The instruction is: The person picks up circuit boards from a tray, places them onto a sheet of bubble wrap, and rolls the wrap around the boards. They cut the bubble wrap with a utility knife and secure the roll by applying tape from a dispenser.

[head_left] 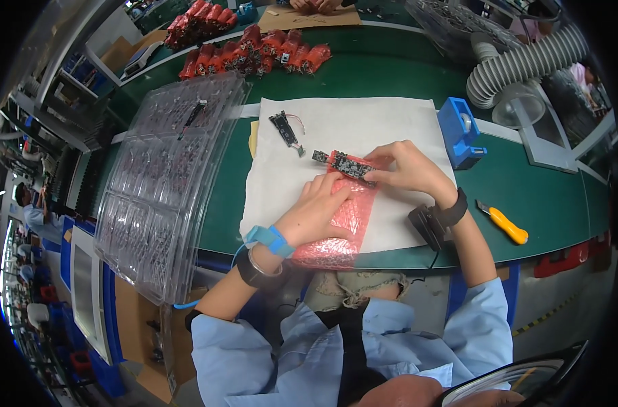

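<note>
A sheet of red bubble wrap (353, 217) lies on the white mat (390, 119), its near end reaching past the table's front edge. On its far end rests a populated circuit board (351, 167), tilted down to the right. My right hand (410, 169) pinches the board's right end between thumb and fingers. Spread over the wrap, my left hand (315, 210) lies flat with its fingertips close to the board's lower edge. Another small circuit board (284, 129) with thin wires and a connector sits at the mat's upper left, touched by neither hand.
Stacked clear plastic trays (166, 163) stand at left, a loose board on top. Behind are red-wrapped bundles (254, 54). To the right are a blue tape dispenser (461, 132), a yellow-handled cutter (506, 224) and a grey duct hose (526, 64). Another person's hands show at the far side.
</note>
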